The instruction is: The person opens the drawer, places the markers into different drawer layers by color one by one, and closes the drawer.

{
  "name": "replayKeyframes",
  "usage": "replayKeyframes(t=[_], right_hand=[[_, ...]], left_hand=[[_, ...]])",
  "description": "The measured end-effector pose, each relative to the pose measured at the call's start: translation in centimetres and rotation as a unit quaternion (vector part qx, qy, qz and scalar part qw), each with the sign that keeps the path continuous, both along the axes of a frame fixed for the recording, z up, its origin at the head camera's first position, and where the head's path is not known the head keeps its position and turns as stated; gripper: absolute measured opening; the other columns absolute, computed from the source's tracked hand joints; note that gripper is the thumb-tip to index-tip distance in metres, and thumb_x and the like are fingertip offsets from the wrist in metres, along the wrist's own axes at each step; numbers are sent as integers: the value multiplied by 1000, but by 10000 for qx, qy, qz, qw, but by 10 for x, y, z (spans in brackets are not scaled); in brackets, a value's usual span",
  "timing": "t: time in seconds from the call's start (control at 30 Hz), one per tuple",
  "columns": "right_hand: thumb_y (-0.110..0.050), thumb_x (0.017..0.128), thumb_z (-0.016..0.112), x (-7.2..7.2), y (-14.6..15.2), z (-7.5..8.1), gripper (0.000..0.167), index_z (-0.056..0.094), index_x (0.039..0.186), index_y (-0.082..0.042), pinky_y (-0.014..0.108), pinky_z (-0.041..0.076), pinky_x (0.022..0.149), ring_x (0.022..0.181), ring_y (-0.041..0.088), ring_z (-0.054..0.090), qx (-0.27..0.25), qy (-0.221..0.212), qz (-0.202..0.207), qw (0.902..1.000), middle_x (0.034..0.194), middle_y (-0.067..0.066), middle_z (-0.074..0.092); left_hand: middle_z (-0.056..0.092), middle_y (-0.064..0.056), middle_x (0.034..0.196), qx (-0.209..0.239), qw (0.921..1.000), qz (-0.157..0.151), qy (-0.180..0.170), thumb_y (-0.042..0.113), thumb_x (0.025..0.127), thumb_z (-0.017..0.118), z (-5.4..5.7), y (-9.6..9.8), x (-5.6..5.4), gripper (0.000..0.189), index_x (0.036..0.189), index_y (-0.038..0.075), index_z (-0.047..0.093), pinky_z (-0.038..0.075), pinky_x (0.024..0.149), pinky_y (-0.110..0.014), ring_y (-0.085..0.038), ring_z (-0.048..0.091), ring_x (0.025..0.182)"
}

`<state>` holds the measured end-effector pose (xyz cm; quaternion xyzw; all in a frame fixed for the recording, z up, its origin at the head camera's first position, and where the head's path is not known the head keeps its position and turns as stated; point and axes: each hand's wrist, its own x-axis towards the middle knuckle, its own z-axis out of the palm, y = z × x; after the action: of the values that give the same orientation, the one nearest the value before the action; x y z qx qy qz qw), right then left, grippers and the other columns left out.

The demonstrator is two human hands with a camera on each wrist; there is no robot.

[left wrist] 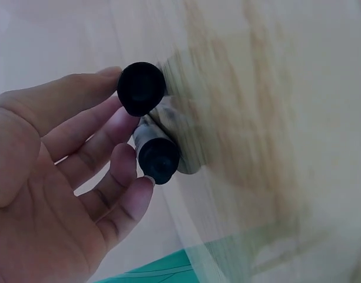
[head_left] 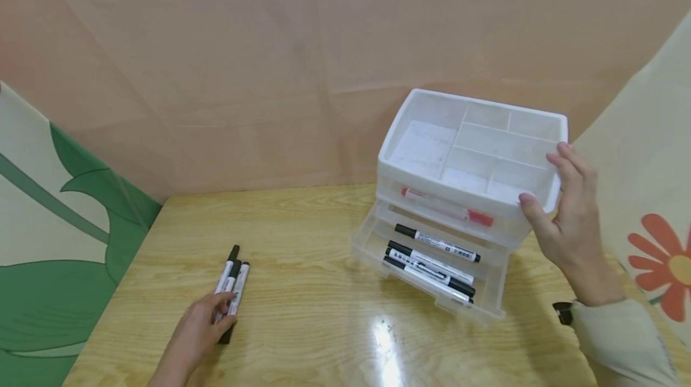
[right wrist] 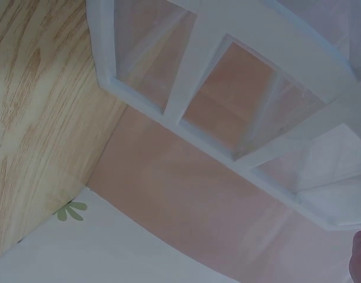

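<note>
At the left of the table, my left hand (head_left: pixel 202 321) pinches black-capped white markers (head_left: pixel 240 285) that lie close together. In the left wrist view, two dark marker ends (left wrist: pixel 141 88) show between the thumb and the fingers. On the right stands a white drawer organizer (head_left: pixel 558 180) with a compartmented top. My right hand (head_left: pixel 577 219) grips its right end, thumb near the front corner and fingers at the side rim. The lower clear drawer (head_left: pixel 499 291) is pulled out, with several black-and-white markers (head_left: pixel 432 264) in it. The right wrist view shows the organizer's framed side close up.
A red marker (head_left: pixel 448 206) lies inside the shut upper drawer. The wooden table (head_left: pixel 302 315) runs between the hands. Behind it hangs a plain pinkish cloth (head_left: pixel 243 75), with printed leaf and flower cloth at the sides.
</note>
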<state>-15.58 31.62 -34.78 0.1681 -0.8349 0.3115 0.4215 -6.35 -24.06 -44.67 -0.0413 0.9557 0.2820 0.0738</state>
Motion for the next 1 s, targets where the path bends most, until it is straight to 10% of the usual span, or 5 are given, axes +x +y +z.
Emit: replayKeyframes(t=[1.0], right_hand=[[-56,91,56,-2,1,-1,83,43,141,9,47,24,123,147,39,29,-34,90,95,9999,150,30,36]], left_hand=[[64,5,80,-64,9994,-280,205,10,76,84,-2,5,0,44,116,3,70,41,63,-22,-7,49,71]])
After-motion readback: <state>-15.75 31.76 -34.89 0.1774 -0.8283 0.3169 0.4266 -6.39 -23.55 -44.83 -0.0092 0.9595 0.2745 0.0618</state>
